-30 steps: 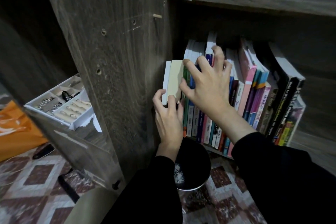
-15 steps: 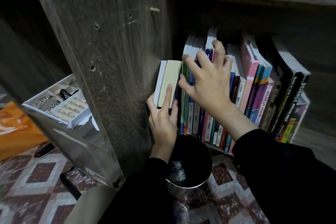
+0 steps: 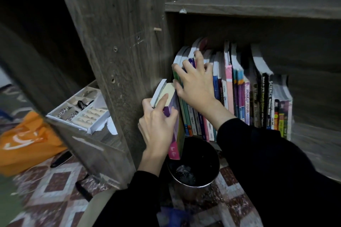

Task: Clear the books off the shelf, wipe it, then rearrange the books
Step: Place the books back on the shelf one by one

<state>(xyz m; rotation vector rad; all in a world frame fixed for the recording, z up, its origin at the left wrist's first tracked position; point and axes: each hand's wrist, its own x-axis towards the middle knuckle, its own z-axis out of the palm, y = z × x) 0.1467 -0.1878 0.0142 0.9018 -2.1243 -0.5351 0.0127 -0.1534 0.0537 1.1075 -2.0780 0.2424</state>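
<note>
Your left hand (image 3: 158, 125), at the centre of the frame, grips two paperbacks (image 3: 173, 108), one with white page edges, the other cream-edged with a pink and purple spine. The thumb is on the white side, the fingers wrap the spine, and the index finger lies straight along the cream edge. The pair tilts left against the dark grey wood-grain side panel (image 3: 120, 61), its lower end hanging out past the front of the shelf board (image 3: 313, 140).

Just to the right, your right hand (image 3: 195, 83) is spread wide, not closed around anything. Its fingertips are bent over the tops of the row of upright colourful books (image 3: 239, 97) and its thumb is against a green spine at the row's left end. That row stands on the shelf from centre to right of the frame, with the black-spined volumes at the far right leaning.

Below your hands, a round black bin (image 3: 193, 167) stands on the maroon and white patterned tile floor (image 3: 55, 186). At left of the frame, a white compartmented jewellery tray (image 3: 81, 110) rests on a lower grey ledge, and an orange bag (image 3: 24, 145) lies further left.
</note>
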